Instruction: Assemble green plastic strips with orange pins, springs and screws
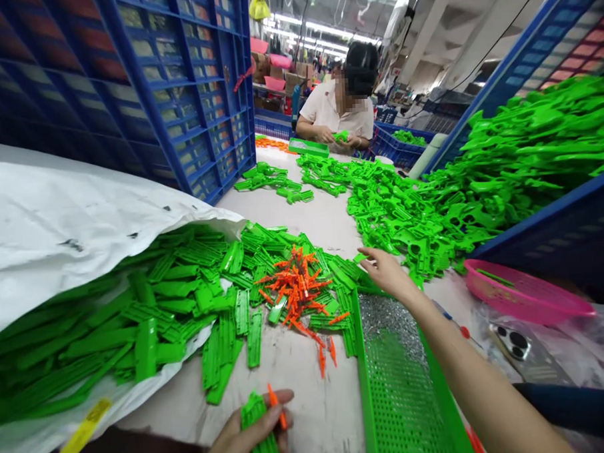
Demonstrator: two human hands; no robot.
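At the bottom, my left hand (261, 428) is closed round a green ribbed plastic part (255, 412). A small pointed orange plastic piece (276, 404) sticks up between its thumb and fingers. Farther up, my right hand (384, 269) reaches over the far end of a green perforated tray (365, 384); its fingertips close on a light green plastic part (359, 257), mostly hidden. Small silvery metal bits (389, 319) lie in the tray's far section. Between my hands, orange pieces (299, 283) are heaped on flat green ribbed parts (254, 339).
A white sack (81, 216) spills green parts at left. Blue crates (175, 78) stand at left and right, the right one heaped with green gun-shaped parts (539, 149). A pink basket (528, 297) and a phone (522, 350) lie at right. Across the table sits a person (337, 111).
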